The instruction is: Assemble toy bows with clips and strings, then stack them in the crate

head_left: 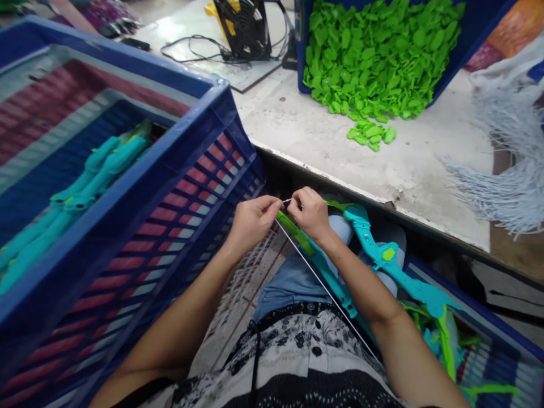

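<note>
Overhead, head view only. Left hand and right hand close together over the lap, just below the worktop edge. Both pinched shut on the end of a thin white string, fingertips nearly touching at the string's tip. String running taut from the hands down toward the waist. Under the right hand, tip of a green-and-teal toy bow, lying across the lap and angled off to the right; whether the right hand also grips the bow tip, cannot tell.

Left side: large blue crate, tilted, holding more teal bow parts. On the worktop ahead: second blue bin tipped forward, spilling small bright green plastic pieces, a few loose ones just beside the heap. Farther back, black fan with cables. Far right, bundle of pale white strings fanned over the worktop edge. Lower right, another blue crate with green and teal parts, partly hidden by the right forearm.
</note>
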Demonstrator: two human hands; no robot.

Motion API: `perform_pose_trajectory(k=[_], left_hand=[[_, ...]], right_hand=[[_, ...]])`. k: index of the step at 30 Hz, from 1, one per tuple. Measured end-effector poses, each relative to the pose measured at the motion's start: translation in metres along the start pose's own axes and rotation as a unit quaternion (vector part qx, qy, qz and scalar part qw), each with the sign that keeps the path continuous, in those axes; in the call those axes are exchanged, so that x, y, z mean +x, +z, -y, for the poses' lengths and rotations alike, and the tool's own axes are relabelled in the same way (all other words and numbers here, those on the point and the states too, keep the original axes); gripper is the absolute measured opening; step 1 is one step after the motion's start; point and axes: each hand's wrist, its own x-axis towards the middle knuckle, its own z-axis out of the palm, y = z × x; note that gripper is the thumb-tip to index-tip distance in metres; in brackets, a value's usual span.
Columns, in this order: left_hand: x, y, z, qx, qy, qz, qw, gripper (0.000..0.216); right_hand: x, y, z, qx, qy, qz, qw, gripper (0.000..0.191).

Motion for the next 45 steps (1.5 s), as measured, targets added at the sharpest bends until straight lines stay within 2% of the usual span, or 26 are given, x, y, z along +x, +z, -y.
perform_pose_trajectory(k=[3, 5, 8, 11, 13, 15, 19, 20, 22, 24, 26, 29, 31, 33, 35, 37, 38, 39, 40, 41, 42, 44, 45], left_hand=[[-0.003, 0.004, 0.0, -0.133, -0.027, -0.019, 0.991, 0.029], [-0.008, 0.005, 0.005, -0.256, -0.033, -0.019, 0.966, 0.043], [-0.021, 0.004, 0.019, -0.386, -0.048, -0.052, 0.92, 0.056], [-0.037, 0.0, 0.036, -0.434, -0.091, -0.119, 0.888, 0.054], [-0.047, -0.002, 0.046, -0.445, -0.118, -0.155, 0.874, 0.053], [-0.055, -0.005, 0.055, -0.448, -0.144, -0.186, 0.863, 0.053], [-0.068, -0.01, 0.072, -0.446, -0.264, -0.256, 0.816, 0.041], [-0.071, -0.012, 0.075, -0.44, -0.288, -0.257, 0.811, 0.04], [-0.077, -0.019, 0.08, -0.421, -0.298, -0.226, 0.826, 0.039], [-0.082, -0.025, 0.082, -0.402, -0.269, -0.181, 0.856, 0.043], [-0.085, -0.028, 0.082, -0.398, -0.245, -0.16, 0.869, 0.048], [-0.084, -0.024, 0.082, -0.398, -0.252, -0.149, 0.87, 0.045], [-0.08, -0.02, 0.08, -0.383, -0.25, -0.134, 0.879, 0.044], [-0.075, -0.018, 0.077, -0.356, -0.22, -0.114, 0.901, 0.05], [-0.069, -0.018, 0.073, -0.331, -0.177, -0.097, 0.922, 0.058], [-0.063, -0.017, 0.067, -0.315, -0.142, -0.084, 0.935, 0.063], [-0.059, -0.016, 0.064, -0.312, -0.128, -0.08, 0.938, 0.063], [-0.056, -0.014, 0.061, -0.309, -0.114, -0.08, 0.941, 0.062], [-0.052, -0.011, 0.058, -0.304, -0.101, -0.076, 0.944, 0.06], [-0.049, -0.007, 0.056, -0.296, -0.088, -0.071, 0.949, 0.06], [-0.045, -0.003, 0.054, -0.287, -0.076, -0.065, 0.953, 0.061], [-0.038, 0.005, 0.05, -0.27, -0.061, -0.048, 0.96, 0.062], [-0.035, 0.009, 0.048, -0.257, -0.058, -0.042, 0.964, 0.06]], right_hand=[[-0.009, -0.019, -0.01, 0.05, -0.002, 0.022, 0.999, 0.02], [-0.03, -0.043, -0.027, 0.041, -0.001, 0.025, 0.999, 0.022], [-0.085, -0.084, -0.066, -0.117, 0.077, 0.029, 0.99, 0.03], [-0.144, -0.11, -0.098, -0.287, 0.144, 0.1, 0.942, 0.049], [-0.171, -0.116, -0.108, -0.327, 0.152, 0.139, 0.922, 0.052], [-0.181, -0.117, -0.113, -0.311, 0.153, 0.158, 0.925, 0.05], [-0.163, -0.137, -0.117, -0.175, 0.177, 0.185, 0.951, 0.051], [-0.155, -0.146, -0.118, -0.138, 0.194, 0.203, 0.95, 0.051], [-0.138, -0.165, -0.121, -0.063, 0.228, 0.258, 0.937, 0.05], [-0.12, -0.176, -0.125, 0.034, 0.246, 0.324, 0.913, 0.048], [-0.103, -0.175, -0.133, 0.136, 0.245, 0.397, 0.874, 0.049], [-0.076, -0.155, -0.153, 0.216, 0.252, 0.5, 0.8, 0.053], [-0.062, -0.139, -0.165, 0.202, 0.291, 0.517, 0.779, 0.053], [-0.055, -0.13, -0.169, 0.138, 0.321, 0.484, 0.802, 0.047], [-0.059, -0.132, -0.158, 0.048, 0.288, 0.405, 0.866, 0.039], [-0.078, -0.144, -0.133, -0.036, 0.209, 0.252, 0.944, 0.035], [-0.093, -0.153, -0.117, -0.069, 0.172, 0.154, 0.97, 0.034], [-0.11, -0.162, -0.099, -0.096, 0.141, 0.06, 0.983, 0.034], [-0.128, -0.171, -0.081, -0.117, 0.115, 0.003, 0.986, 0.032], [-0.148, -0.178, -0.063, -0.126, 0.08, -0.005, 0.989, 0.029], [-0.167, -0.183, -0.047, -0.12, 0.037, 0.029, 0.992, 0.026], [-0.201, -0.187, -0.024, -0.104, -0.008, 0.144, 0.984, 0.033], [-0.215, -0.187, -0.018, -0.102, -0.009, 0.198, 0.975, 0.046]])
